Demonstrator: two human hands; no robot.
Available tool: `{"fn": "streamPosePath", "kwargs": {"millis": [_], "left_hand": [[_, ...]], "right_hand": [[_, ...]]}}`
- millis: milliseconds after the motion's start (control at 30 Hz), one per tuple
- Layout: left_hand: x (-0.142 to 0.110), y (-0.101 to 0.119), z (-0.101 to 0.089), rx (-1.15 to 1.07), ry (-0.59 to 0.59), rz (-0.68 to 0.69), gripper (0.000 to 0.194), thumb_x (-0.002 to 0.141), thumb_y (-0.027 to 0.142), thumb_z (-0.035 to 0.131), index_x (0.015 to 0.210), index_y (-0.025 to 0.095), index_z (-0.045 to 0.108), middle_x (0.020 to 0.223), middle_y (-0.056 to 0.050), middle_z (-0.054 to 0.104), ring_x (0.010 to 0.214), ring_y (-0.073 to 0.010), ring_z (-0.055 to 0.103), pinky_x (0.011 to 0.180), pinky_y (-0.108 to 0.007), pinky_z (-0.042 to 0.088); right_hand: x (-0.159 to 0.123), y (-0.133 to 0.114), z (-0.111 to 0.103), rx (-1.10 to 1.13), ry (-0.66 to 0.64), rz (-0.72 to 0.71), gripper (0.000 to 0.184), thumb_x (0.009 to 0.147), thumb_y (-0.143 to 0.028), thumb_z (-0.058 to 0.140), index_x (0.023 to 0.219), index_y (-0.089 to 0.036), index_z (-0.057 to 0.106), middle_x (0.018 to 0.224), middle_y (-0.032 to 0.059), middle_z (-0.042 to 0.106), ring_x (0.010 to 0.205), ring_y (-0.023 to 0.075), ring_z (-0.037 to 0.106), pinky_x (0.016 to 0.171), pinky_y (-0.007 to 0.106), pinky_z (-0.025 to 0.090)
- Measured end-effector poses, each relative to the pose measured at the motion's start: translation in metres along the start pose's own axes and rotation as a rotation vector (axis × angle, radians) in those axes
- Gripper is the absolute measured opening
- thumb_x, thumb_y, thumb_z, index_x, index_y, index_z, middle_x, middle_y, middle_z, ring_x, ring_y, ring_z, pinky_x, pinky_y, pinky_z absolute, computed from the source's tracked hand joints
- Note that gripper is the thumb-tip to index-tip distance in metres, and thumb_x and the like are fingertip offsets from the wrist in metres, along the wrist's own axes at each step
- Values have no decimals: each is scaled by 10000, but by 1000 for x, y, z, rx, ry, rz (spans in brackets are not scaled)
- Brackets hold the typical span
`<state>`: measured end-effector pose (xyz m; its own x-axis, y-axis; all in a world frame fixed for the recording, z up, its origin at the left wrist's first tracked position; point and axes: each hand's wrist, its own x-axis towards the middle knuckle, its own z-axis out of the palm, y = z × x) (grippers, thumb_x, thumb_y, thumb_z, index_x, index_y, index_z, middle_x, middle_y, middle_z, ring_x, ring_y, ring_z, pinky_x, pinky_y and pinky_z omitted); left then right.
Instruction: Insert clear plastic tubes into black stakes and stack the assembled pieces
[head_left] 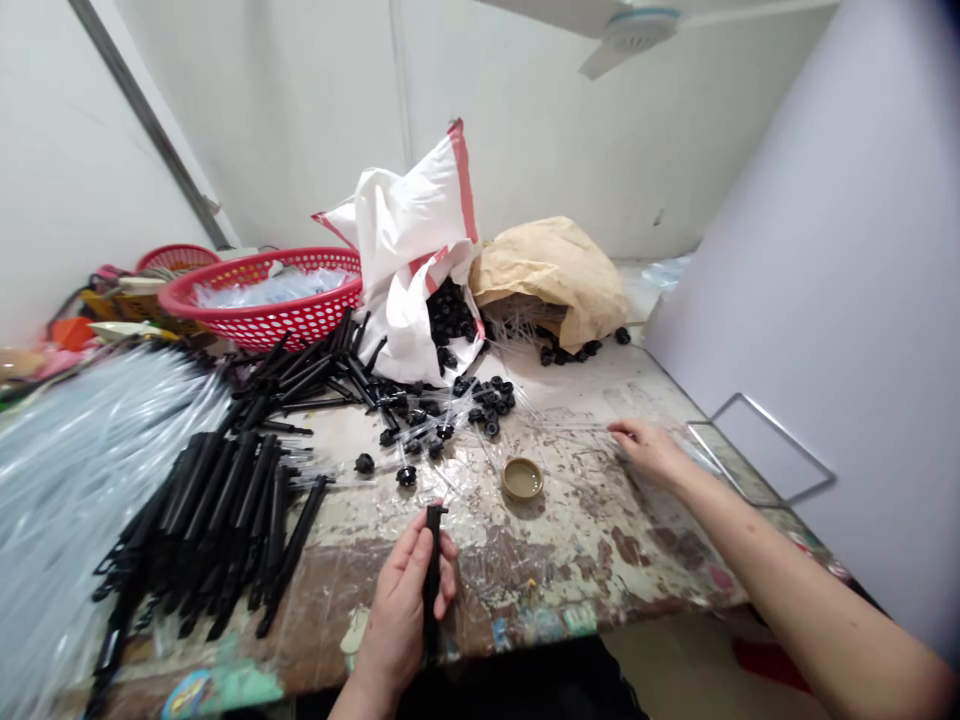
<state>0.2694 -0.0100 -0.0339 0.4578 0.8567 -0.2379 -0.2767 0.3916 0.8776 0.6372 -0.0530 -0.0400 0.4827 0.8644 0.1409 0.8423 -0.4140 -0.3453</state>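
My left hand [405, 590] is closed around a black plastic tube [433, 565], held upright near the table's front edge. A short side nub shows at the tube's top end. Out to the right, the fingertips of my right hand [651, 452] are pinched on the end of a thin clear plastic tube [574, 428], which points left over the tabletop. Between my hands stands a small round dish [523, 497] with some liquid in it. Black ribbed caps [491, 400] and more thin clear tubes lie scattered beyond the dish.
Left are a stack of black tubes [217, 490] and a heap of long clear plastic sleeves [97, 470]. A red basket [292, 318], a white sack [409, 215] spilling black caps and a brown paper bag [559, 265] stand behind. A white panel [810, 280] borders the right.
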Motion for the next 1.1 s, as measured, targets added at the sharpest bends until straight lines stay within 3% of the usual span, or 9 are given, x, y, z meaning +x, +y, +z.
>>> {"fn": "streamPosePath", "kwargs": {"millis": [200,367,500,600,700,833,900,967,1100], "left_hand": [[1,-1,1,35,15,-17,447,800,400,581,1194,211,487,723,16,558,476,-46,425,360,-122,313],[2,-3,0,52,16,-13,428,803,385,582,1185,214,492,734,16,561,478,-48,433,370,-127,322],[0,-3,0,45,10,-6,413,799,387,588,1155,192,510,723,12,565,459,-41,429,372,-133,308],[-2,-2,0,40,-3,4,394,817,394,561,1148,186,516,723,8,567,448,-37,427,379,-139,302],[-4,-2,1,27,0,11,404,806,412,569,1132,176,528,722,1,567,458,-46,445,381,-147,302],[-4,-4,0,22,-3,18,424,796,422,578,1132,168,530,726,-2,568,460,-49,456,370,-149,290],[-3,-4,0,27,-4,19,425,799,414,577,1146,173,526,731,0,570,460,-46,454,369,-149,291],[-2,-5,-1,32,-18,15,412,806,398,575,1149,177,526,737,2,568,465,-43,450,373,-148,300],[-2,-4,-1,42,-34,10,405,811,393,568,1151,176,528,740,2,565,468,-44,440,379,-148,311]], "right_hand": [[-16,35,-15,-58,-10,77,226,777,-227,476,828,-173,690,842,63,696,786,200,621,713,303,465],[-22,30,-3,-73,-30,21,208,754,-314,537,838,-193,683,794,45,661,793,196,587,741,298,434],[-18,27,3,-57,-32,-11,152,714,-281,544,734,-202,672,753,55,649,749,208,573,714,312,424],[-11,28,2,-9,-61,-20,123,681,-283,552,650,-217,652,698,48,656,670,211,581,641,315,432],[-6,23,-6,42,-72,-12,153,702,-315,530,692,-221,650,729,56,684,678,229,607,618,328,449],[-13,-8,-27,177,-42,106,275,801,-384,451,897,-215,646,723,46,680,654,217,616,603,327,461],[-21,-33,-33,236,-99,107,311,832,-417,441,977,-236,649,709,26,667,638,204,607,595,317,461],[-30,-60,-32,279,-171,41,280,856,-370,440,1005,-267,653,760,21,676,688,199,613,611,310,464],[-42,-97,-16,267,-211,-324,200,864,-246,483,930,-268,671,932,27,685,831,194,601,713,313,437]]}}
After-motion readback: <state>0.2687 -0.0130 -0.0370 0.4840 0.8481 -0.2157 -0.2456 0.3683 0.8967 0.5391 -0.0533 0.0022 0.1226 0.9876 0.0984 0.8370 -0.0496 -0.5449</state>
